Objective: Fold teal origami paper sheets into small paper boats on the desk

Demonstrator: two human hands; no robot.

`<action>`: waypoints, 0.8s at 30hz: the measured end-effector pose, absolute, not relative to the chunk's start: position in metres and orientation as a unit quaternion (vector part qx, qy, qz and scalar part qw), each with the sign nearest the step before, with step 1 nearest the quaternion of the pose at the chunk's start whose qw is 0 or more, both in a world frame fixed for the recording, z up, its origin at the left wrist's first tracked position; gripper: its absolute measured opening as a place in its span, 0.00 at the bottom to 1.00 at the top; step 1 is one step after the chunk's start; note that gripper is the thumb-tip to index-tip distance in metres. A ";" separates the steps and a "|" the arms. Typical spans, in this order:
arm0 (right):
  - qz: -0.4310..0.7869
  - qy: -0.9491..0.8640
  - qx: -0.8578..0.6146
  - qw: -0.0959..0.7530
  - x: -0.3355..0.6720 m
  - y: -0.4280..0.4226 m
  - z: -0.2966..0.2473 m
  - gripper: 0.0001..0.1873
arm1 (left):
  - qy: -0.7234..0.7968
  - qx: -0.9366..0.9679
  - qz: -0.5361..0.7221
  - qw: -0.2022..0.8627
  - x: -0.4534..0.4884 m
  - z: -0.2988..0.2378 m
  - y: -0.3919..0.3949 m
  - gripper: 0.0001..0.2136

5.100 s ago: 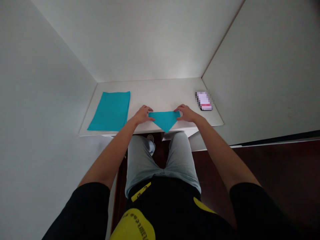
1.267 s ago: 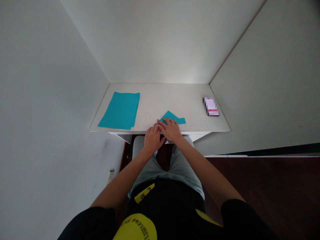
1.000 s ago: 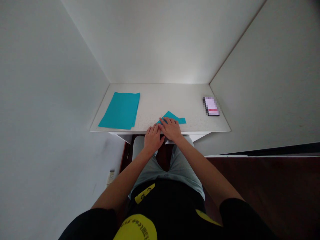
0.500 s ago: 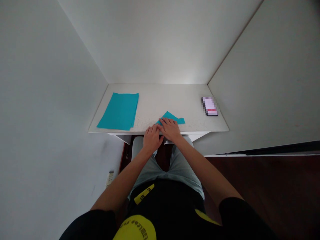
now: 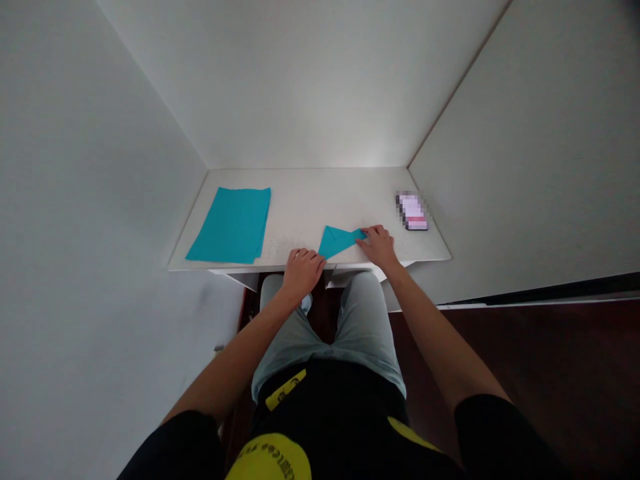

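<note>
A folded piece of blue paper [image 5: 339, 243] lies near the front edge of the white desk, pointed at its near left corner and narrowing to a strip on the right. My right hand [image 5: 379, 248] pinches that strip between thumb and fingers. At the near left corner, my left hand [image 5: 303, 272] has its fingers closed on the paper's tip, partly over the desk's edge. Crease lines show on the paper's upper face.
A stack of blue paper sheets [image 5: 230, 225] lies on the left of the desk [image 5: 305, 193]. A phone [image 5: 414, 211], blurred out, rests at the right end. Walls enclose the desk at the back and both sides.
My hands have moved apart, the right one going rightward to the paper's strip. The folded paper has turned, and more of it shows. The view has shifted slightly.
</note>
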State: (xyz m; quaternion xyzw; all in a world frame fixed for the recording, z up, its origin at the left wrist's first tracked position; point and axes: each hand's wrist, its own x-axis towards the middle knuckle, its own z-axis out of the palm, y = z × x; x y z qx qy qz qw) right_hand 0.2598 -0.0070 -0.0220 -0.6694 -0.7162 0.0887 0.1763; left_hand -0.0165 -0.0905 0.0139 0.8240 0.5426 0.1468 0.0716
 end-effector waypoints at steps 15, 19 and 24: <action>0.277 -0.711 -0.619 0.186 0.284 0.057 -0.023 0.21 | 0.335 0.929 0.102 0.117 -0.015 0.000 -0.016 0.30; 0.298 -0.728 -0.585 0.197 0.286 0.059 -0.024 0.24 | 0.292 0.949 0.071 0.096 0.000 -0.003 -0.012 0.32; 0.242 -0.780 -0.543 0.196 0.287 0.050 -0.021 0.16 | 0.301 0.947 0.080 0.081 0.005 -0.009 -0.012 0.32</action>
